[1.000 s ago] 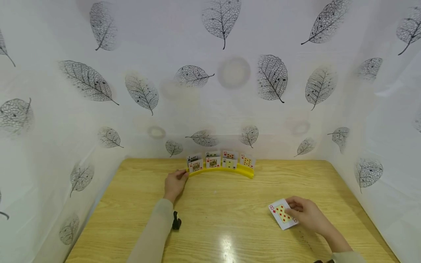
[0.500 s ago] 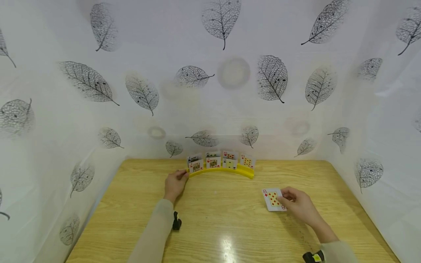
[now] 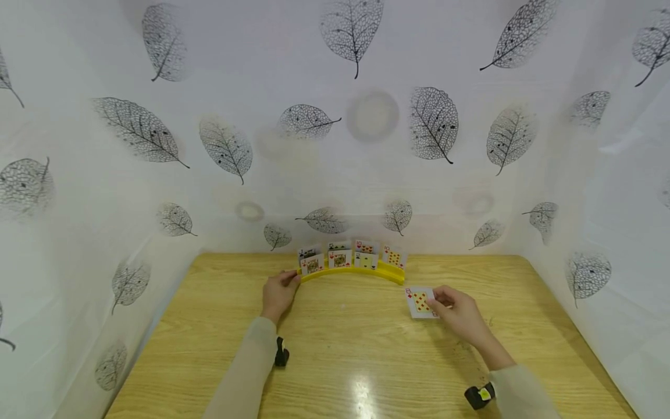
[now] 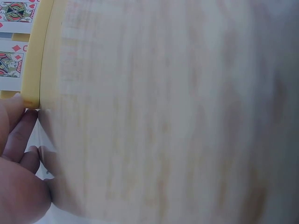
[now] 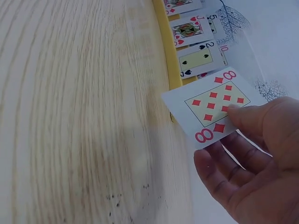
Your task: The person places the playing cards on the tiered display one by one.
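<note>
My right hand (image 3: 460, 311) pinches an eight of diamonds playing card (image 3: 420, 302) between thumb and fingers, its face toward me. The card is a little in front of the right end of a curved yellow card holder (image 3: 388, 273). In the right wrist view the eight of diamonds (image 5: 217, 106) overlaps that end of the holder. Across the table, my left hand (image 3: 278, 295) holds the holder's left end with thumb and fingertips. Cards stand in two rows in the holder, including a two of spades (image 3: 365, 261), a jack of hearts (image 3: 339, 258) and a ten of diamonds (image 3: 394, 256) behind.
The holder stands near the back edge of a wooden table (image 3: 335, 337). White sheeting (image 3: 335, 174) with a leaf print rises behind the table and along both sides. A black wrist device (image 3: 479, 397) is on my right wrist, another (image 3: 281, 352) on the left.
My right hand has moved forward and to the left with the eight of diamonds, which has turned more upright. The left hand and the card holder have stayed in place.
</note>
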Available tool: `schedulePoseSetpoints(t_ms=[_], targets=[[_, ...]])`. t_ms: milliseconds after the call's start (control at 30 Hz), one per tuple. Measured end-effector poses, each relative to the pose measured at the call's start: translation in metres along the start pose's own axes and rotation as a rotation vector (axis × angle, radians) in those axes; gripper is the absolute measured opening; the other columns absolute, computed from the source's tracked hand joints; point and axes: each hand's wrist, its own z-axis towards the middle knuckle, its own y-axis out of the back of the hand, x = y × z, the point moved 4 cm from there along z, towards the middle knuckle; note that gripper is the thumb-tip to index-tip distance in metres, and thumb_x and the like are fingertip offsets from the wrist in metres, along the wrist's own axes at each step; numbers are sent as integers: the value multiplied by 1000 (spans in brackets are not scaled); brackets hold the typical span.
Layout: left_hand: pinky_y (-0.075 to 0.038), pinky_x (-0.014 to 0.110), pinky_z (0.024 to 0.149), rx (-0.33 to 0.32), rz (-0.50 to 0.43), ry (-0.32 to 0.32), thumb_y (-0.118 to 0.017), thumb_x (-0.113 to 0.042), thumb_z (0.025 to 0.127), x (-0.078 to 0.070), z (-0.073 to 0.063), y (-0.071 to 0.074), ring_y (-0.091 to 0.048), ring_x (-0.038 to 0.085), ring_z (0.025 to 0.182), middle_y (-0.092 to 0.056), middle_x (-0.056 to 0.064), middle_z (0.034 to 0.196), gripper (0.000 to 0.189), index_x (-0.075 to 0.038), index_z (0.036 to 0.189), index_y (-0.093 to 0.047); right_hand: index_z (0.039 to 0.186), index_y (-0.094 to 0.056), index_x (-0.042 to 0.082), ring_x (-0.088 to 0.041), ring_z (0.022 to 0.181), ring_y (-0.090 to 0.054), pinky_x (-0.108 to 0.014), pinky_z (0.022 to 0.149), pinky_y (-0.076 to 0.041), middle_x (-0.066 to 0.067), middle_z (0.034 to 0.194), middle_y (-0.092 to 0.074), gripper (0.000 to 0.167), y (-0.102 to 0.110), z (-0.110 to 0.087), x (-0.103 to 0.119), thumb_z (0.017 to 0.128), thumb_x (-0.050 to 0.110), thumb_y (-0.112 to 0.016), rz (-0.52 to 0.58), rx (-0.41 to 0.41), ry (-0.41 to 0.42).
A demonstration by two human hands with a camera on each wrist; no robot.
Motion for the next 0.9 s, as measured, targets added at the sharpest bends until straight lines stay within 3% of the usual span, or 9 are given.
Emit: schedulePoseSetpoints(t_ms=[233,533,900], targets=[[-41,59,123,2,0,3,-70,-21,103,0,0,0,-53,46,143,-67,24,139,30,-2,125,-76,112,-74,3,-7,82,-68,-21,64,-58,-9,97,-77,18,-10,12,4,101,16,-73,-10,-51,22],[-40,59,123,0,-7,11,-72,-23,102,1,1,0,-53,44,144,-70,21,136,31,-3,126,-77,120,-76,-1,-27,95,-72,-21,71,-57,-16,105,-78,23,-23,32,6,102,13,-70,-53,-124,-1],[-40,59,123,7,4,4,-71,-22,103,2,0,-1,-52,45,144,-68,23,138,30,-3,125,-77,121,-76,-3,-34,102,-73,-17,71,-56,-21,110,-78,25,-35,54,10,102,13,-69,20,-161,-40]])
